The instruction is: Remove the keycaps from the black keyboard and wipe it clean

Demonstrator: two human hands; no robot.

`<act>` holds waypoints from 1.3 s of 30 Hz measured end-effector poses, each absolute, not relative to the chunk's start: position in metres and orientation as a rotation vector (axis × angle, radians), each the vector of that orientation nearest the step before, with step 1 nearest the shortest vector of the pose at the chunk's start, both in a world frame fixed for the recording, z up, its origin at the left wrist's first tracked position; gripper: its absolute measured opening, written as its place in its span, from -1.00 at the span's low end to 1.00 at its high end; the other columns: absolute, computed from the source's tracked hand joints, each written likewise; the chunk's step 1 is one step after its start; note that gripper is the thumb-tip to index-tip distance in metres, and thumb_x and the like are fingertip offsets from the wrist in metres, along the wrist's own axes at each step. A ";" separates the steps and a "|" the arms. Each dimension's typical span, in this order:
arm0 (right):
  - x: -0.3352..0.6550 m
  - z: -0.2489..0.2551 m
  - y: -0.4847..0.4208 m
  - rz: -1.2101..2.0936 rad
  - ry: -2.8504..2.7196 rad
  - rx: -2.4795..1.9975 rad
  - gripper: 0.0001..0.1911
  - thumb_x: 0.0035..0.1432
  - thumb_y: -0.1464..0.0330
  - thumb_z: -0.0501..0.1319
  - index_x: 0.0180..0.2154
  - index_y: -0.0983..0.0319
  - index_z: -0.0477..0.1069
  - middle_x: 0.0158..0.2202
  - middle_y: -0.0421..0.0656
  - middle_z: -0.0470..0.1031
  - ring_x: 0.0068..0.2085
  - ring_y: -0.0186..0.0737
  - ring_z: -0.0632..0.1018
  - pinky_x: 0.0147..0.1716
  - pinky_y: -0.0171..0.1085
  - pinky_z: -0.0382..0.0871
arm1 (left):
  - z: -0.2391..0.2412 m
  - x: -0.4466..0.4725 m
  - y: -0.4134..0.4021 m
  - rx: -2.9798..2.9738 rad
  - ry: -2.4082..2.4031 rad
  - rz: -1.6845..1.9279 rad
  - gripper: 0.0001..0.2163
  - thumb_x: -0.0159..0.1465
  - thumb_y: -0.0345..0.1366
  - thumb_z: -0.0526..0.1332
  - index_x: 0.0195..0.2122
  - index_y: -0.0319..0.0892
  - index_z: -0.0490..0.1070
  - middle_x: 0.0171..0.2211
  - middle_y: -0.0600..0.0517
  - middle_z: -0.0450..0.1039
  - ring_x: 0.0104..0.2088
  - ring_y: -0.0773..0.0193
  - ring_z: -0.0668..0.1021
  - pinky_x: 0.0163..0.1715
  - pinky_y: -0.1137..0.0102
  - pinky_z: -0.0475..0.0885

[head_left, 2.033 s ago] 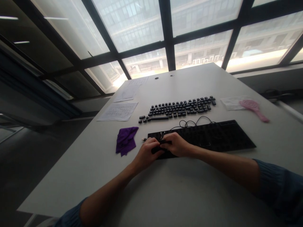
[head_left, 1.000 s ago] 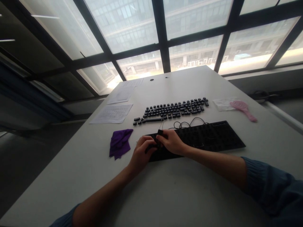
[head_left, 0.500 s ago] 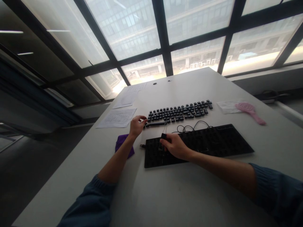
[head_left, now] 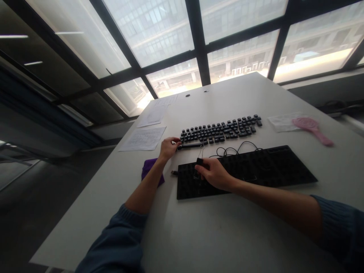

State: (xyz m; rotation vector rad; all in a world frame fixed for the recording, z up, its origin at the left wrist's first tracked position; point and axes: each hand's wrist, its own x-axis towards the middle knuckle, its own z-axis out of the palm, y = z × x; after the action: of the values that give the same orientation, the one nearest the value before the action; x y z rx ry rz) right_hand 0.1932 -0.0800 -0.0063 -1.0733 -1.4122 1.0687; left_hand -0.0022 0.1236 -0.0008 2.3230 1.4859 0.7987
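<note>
My right hand (head_left: 214, 172) is closed round a keycap puller (head_left: 199, 162), whose thin wire loops point up and away. It is over the left part of a black keyboard base (head_left: 273, 167) whose keycaps are off. My left hand (head_left: 168, 148) pinches at a small black keycap (head_left: 179, 147) at the left end of the loose keycaps; the fingertips partly hide it. Rows of black keycaps (head_left: 218, 131) lie on the table beyond the base. A long spacebar (head_left: 192, 145) is in the nearest row.
The keyboard's black cable (head_left: 227, 151) coils behind the base, and a USB plug (head_left: 174, 173) lies at its left. A purple cloth (head_left: 149, 167) is beside my left forearm. Printed sheets (head_left: 143, 138) lie at left; a pink hairbrush (head_left: 309, 127) and a clear bag (head_left: 280, 122) at right.
The view has shifted slightly, so the things on the table appear a little further right and up. My left fingers have closed in at the left end of the keycap rows. The right hand keeps its hold.
</note>
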 end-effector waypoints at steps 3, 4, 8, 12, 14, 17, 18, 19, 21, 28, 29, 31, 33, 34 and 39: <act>0.192 -0.008 -0.079 1.064 -1.406 -1.073 -0.74 0.24 0.30 0.19 -0.48 0.26 0.36 -0.61 -0.24 0.39 -0.55 -0.32 0.42 -0.55 -0.38 0.23 | -0.005 -0.003 0.125 2.321 1.481 0.794 -0.81 0.12 -0.24 0.34 -0.25 -0.16 0.63 -0.36 0.00 0.62 -0.49 0.30 0.45 -0.38 0.40 0.36; 0.192 -0.009 -0.079 1.066 -1.401 -1.074 -0.74 0.24 0.30 0.19 -0.48 0.26 0.35 -0.61 -0.24 0.39 -0.55 -0.32 0.42 -0.55 -0.38 0.23 | -0.005 -0.004 0.125 2.321 1.482 0.800 -0.79 0.12 -0.24 0.34 -0.24 -0.16 0.63 -0.36 0.00 0.62 -0.49 0.31 0.45 -0.39 0.40 0.36; 0.192 -0.009 -0.079 1.077 -1.392 -1.069 -0.75 0.24 0.30 0.19 -0.48 0.26 0.37 -0.60 -0.24 0.40 -0.55 -0.32 0.43 -0.54 -0.38 0.25 | -0.001 -0.007 0.125 2.322 1.500 0.861 -0.73 0.15 -0.19 0.31 -0.16 -0.17 0.61 -0.34 0.01 0.61 -0.52 0.33 0.40 -0.42 0.41 0.33; 0.193 -0.006 -0.080 1.080 -1.384 -1.069 -0.75 0.23 0.30 0.20 -0.48 0.26 0.37 -0.59 -0.23 0.42 -0.54 -0.32 0.43 -0.55 -0.38 0.25 | 0.004 -0.010 0.124 2.336 1.539 0.945 -0.76 0.24 -0.21 0.23 -0.18 -0.20 0.61 -0.31 -0.02 0.60 -0.48 0.30 0.40 -0.36 0.38 0.34; 0.193 -0.005 -0.080 1.082 -1.383 -1.072 -0.74 0.23 0.31 0.20 -0.49 0.26 0.36 -0.60 -0.23 0.41 -0.55 -0.32 0.43 -0.55 -0.38 0.25 | 0.005 -0.010 0.122 2.380 1.514 0.949 -0.78 0.25 -0.24 0.21 -0.20 -0.18 0.61 -0.30 -0.02 0.59 -0.44 0.27 0.43 -0.30 0.36 0.35; 0.193 -0.005 -0.081 1.078 -1.388 -1.075 -0.74 0.23 0.31 0.20 -0.49 0.26 0.36 -0.61 -0.24 0.40 -0.55 -0.32 0.43 -0.56 -0.38 0.24 | 0.002 -0.010 0.120 2.536 1.428 0.890 -0.81 0.27 -0.28 0.22 -0.23 -0.14 0.63 -0.30 -0.03 0.57 -0.31 0.20 0.49 -0.17 0.32 0.37; 0.193 -0.006 -0.081 1.075 -1.392 -1.075 -0.74 0.23 0.31 0.20 -0.49 0.26 0.36 -0.61 -0.24 0.41 -0.55 -0.32 0.43 -0.55 -0.38 0.25 | 0.001 -0.009 0.120 2.591 1.414 0.865 -0.82 0.27 -0.29 0.22 -0.23 -0.13 0.63 -0.29 -0.04 0.56 -0.27 0.16 0.50 -0.13 0.30 0.37; 0.193 -0.006 -0.081 1.072 -1.396 -1.076 -0.74 0.23 0.30 0.20 -0.49 0.26 0.36 -0.61 -0.24 0.41 -0.55 -0.31 0.43 -0.55 -0.38 0.25 | -0.001 -0.009 0.119 2.636 1.413 0.843 -0.82 0.27 -0.30 0.22 -0.24 -0.13 0.64 -0.29 -0.05 0.55 -0.23 0.13 0.50 -0.10 0.27 0.37; 0.193 -0.007 -0.080 1.066 -1.398 -1.077 -0.74 0.24 0.30 0.20 -0.49 0.25 0.36 -0.61 -0.24 0.40 -0.55 -0.31 0.43 -0.55 -0.38 0.24 | -0.003 -0.009 0.119 2.686 1.430 0.811 -0.83 0.27 -0.31 0.23 -0.24 -0.12 0.64 -0.30 -0.07 0.54 -0.20 0.09 0.50 -0.09 0.24 0.37; 0.193 -0.006 -0.080 1.076 -1.399 -1.071 -0.73 0.23 0.29 0.20 -0.49 0.26 0.36 -0.61 -0.24 0.40 -0.55 -0.32 0.42 -0.55 -0.38 0.24 | -0.006 -0.009 0.119 2.751 1.410 0.800 -0.86 0.27 -0.35 0.25 -0.24 -0.12 0.63 -0.29 -0.07 0.50 -0.18 0.07 0.47 -0.12 0.24 0.37; 0.193 -0.006 -0.080 1.075 -1.400 -1.073 -0.73 0.23 0.30 0.20 -0.50 0.26 0.36 -0.61 -0.24 0.40 -0.56 -0.32 0.42 -0.55 -0.38 0.24 | -0.006 -0.008 0.120 2.761 1.397 0.801 -0.86 0.27 -0.35 0.25 -0.24 -0.12 0.63 -0.29 -0.07 0.50 -0.18 0.07 0.46 -0.12 0.23 0.37; 0.193 -0.005 -0.081 1.071 -1.402 -1.078 -0.73 0.23 0.30 0.20 -0.50 0.26 0.36 -0.61 -0.24 0.40 -0.56 -0.32 0.42 -0.55 -0.38 0.24 | -0.006 -0.008 0.120 2.774 1.374 0.805 -0.87 0.27 -0.35 0.26 -0.24 -0.12 0.63 -0.29 -0.07 0.49 -0.18 0.07 0.46 -0.11 0.23 0.37; 0.193 -0.005 -0.081 1.068 -1.402 -1.080 -0.73 0.23 0.30 0.20 -0.50 0.26 0.36 -0.61 -0.24 0.40 -0.56 -0.32 0.42 -0.55 -0.38 0.23 | -0.006 -0.007 0.120 2.780 1.365 0.801 -0.88 0.27 -0.35 0.27 -0.24 -0.11 0.63 -0.29 -0.07 0.49 -0.18 0.07 0.45 -0.11 0.22 0.37; 0.193 -0.004 -0.081 1.066 -1.401 -1.081 -0.73 0.23 0.31 0.20 -0.51 0.25 0.36 -0.61 -0.24 0.40 -0.56 -0.32 0.42 -0.55 -0.38 0.23 | -0.006 -0.007 0.120 2.783 1.366 0.795 -0.88 0.27 -0.35 0.27 -0.25 -0.11 0.63 -0.29 -0.07 0.49 -0.18 0.08 0.45 -0.11 0.22 0.37; 0.193 -0.004 -0.080 1.059 -1.398 -1.086 -0.73 0.21 0.32 0.20 -0.53 0.25 0.34 -0.63 -0.24 0.40 -0.56 -0.32 0.41 -0.55 -0.38 0.23 | -0.006 -0.005 0.119 2.808 1.394 0.745 -0.88 0.27 -0.33 0.27 -0.27 -0.11 0.63 -0.28 -0.07 0.49 -0.18 0.07 0.45 -0.11 0.21 0.39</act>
State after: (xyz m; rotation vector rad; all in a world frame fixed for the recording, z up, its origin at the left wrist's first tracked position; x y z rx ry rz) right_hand 0.1925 -0.0802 -0.0045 -1.0864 -1.3979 1.0586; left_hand -0.0051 0.1190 -0.0061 2.8082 1.3937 0.7448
